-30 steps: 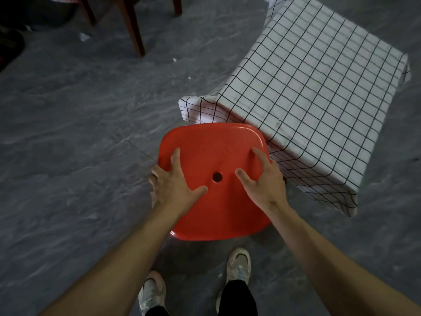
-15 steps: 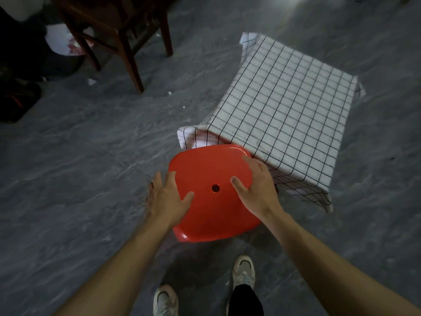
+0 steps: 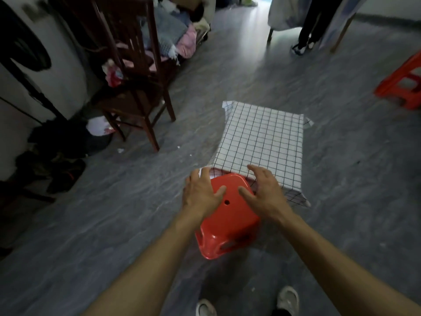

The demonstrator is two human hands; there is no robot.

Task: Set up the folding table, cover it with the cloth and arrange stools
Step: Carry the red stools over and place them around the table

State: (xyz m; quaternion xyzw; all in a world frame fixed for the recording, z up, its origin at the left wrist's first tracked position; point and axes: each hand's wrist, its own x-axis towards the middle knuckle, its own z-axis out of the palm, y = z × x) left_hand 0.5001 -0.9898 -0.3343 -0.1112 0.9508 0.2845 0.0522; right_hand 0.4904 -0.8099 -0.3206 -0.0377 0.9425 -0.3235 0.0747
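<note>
Spanning red stool (image 3: 227, 226), left hand (image 3: 200, 195), right hand (image 3: 266, 195), checked cloth (image 3: 264, 142) just beside

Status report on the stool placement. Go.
Left hand, right hand open, spread over red stool seat. Stool upright at clothed table near corner. Far right, second stool apart from table.

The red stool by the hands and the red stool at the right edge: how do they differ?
The near stool stands at the covered table, beneath the left hand and right hand; the far stool stands apart, untouched. The near stool shows its seat hole; the far stool is cropped and blurred. Both are red.
</note>
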